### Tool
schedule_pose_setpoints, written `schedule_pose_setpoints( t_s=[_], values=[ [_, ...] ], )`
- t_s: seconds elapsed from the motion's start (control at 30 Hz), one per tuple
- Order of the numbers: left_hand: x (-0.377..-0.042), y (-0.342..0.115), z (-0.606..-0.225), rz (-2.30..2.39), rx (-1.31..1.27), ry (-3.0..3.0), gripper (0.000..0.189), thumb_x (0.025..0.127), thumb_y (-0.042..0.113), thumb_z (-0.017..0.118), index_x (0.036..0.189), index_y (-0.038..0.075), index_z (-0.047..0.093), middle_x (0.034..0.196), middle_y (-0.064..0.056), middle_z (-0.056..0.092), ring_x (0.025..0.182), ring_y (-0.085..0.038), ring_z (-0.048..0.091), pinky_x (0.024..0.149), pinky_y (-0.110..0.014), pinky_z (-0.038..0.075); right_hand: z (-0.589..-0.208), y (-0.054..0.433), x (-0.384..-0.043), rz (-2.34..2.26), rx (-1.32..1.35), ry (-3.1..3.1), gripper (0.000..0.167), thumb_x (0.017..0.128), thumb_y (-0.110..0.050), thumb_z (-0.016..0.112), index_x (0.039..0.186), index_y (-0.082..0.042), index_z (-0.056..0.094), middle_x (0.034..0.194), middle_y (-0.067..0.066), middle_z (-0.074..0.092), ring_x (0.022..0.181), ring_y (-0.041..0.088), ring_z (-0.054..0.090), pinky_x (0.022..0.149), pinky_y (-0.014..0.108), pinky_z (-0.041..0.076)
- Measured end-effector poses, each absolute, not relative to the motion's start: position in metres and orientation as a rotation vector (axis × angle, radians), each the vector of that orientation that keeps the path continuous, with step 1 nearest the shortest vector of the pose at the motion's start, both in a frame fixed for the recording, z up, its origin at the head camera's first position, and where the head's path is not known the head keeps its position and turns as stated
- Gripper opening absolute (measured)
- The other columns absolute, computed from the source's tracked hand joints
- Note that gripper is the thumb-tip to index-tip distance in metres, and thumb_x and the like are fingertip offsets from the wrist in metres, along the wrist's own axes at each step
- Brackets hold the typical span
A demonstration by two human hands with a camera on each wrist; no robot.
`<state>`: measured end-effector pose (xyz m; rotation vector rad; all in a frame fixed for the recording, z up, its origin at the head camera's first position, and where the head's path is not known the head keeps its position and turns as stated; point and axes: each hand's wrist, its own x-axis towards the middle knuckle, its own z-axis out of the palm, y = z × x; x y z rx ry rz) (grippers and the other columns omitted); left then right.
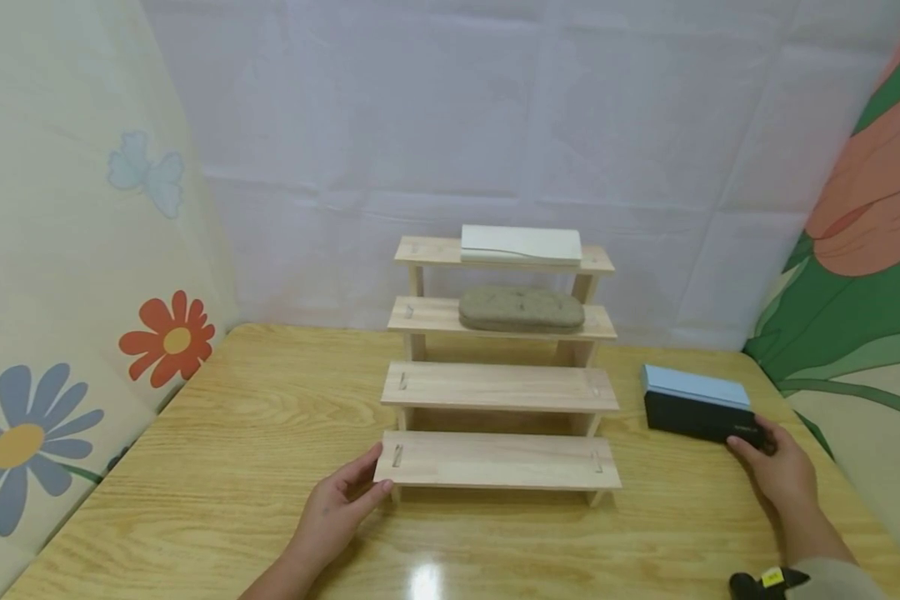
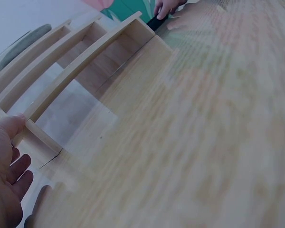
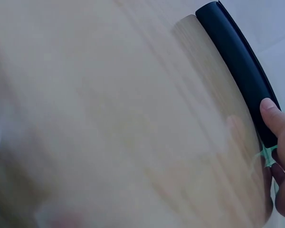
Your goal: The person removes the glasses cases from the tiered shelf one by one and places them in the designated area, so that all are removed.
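Note:
A light wooden four-tier stand [image 1: 495, 460] stands on the table. My left hand [image 1: 340, 504] holds the left end of its lowest step, thumb at the front corner; in the left wrist view the hand [image 2: 7, 161] has its other fingers loosely bent beside the stand's leg. At the right, my right hand [image 1: 783, 471] grips the right end of a black glasses case [image 1: 693, 417], its thumb on the near side in the right wrist view. Directly behind lies a light blue glasses case [image 1: 696, 385], partly hidden. A white case [image 1: 521, 242] rests on the top step, a grey-green case [image 1: 521, 309] one step below.
The wooden table [image 1: 270, 417] runs back to a white cloth [image 1: 420, 125]. Flower-printed cloths flank it at left [image 1: 172, 267] and right [image 1: 870, 292]. A black strap with a yellow label [image 1: 771, 577] is at my right wrist.

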<state>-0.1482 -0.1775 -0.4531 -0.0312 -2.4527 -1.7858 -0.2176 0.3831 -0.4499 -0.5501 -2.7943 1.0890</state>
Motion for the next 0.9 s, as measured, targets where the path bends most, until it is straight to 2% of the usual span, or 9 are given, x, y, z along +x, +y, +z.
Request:
schedule_pose_setpoints(
  t_s=[0.2, 0.6, 0.77, 0.9],
  values=[
    [-0.148, -0.177, -0.453, -1.795, -0.026, -2.455, 0.055, 0.088, 0.013, 0.073, 0.137, -0.001, 0.053, 0.139, -0.015, 0.056, 0.124, -0.026, 0.055, 0.092, -0.011, 0.049, -0.45, 0.384, -0.218, 1.069, -0.523, -2.807, 0.079, 0.1, -0.046, 0.049, 0.155, 0.001, 0.014, 0.152, 0.037, 0.021, 0.138, 0.057, 0.023, 0.114, 0.065, 0.023],
    [-0.147, -0.177, -0.453, -1.752, -0.041, -2.463, 0.054, 0.087, 0.013, 0.074, 0.136, 0.0, 0.055, 0.137, -0.015, 0.058, 0.12, -0.021, 0.058, 0.09, -0.008, 0.048, -0.443, 0.378, -0.214, 1.177, -0.538, -2.717, 0.086, 0.097, -0.047, 0.054, 0.156, -0.001, 0.013, 0.159, 0.031, 0.014, 0.144, 0.052, 0.013, 0.115, 0.067, 0.019],
    [-0.147, -0.178, -0.452, -1.748, -0.058, -2.462, 0.054, 0.088, 0.014, 0.073, 0.136, -0.001, 0.054, 0.137, -0.016, 0.058, 0.121, -0.023, 0.057, 0.09, -0.008, 0.047, -0.433, 0.37, -0.214, 1.187, -0.521, -2.709, 0.086, 0.097, -0.05, 0.054, 0.156, -0.003, 0.014, 0.16, 0.029, 0.014, 0.145, 0.052, 0.013, 0.114, 0.068, 0.021],
    [-0.147, -0.178, -0.452, -1.756, -0.065, -2.459, 0.055, 0.088, 0.014, 0.073, 0.136, -0.002, 0.054, 0.138, -0.016, 0.057, 0.123, -0.026, 0.056, 0.09, -0.007, 0.046, -0.425, 0.36, -0.215, 1.217, -0.412, -2.689, 0.085, 0.097, -0.047, 0.056, 0.155, 0.0, 0.016, 0.158, 0.032, 0.017, 0.143, 0.053, 0.016, 0.113, 0.068, 0.021]
  ],
)
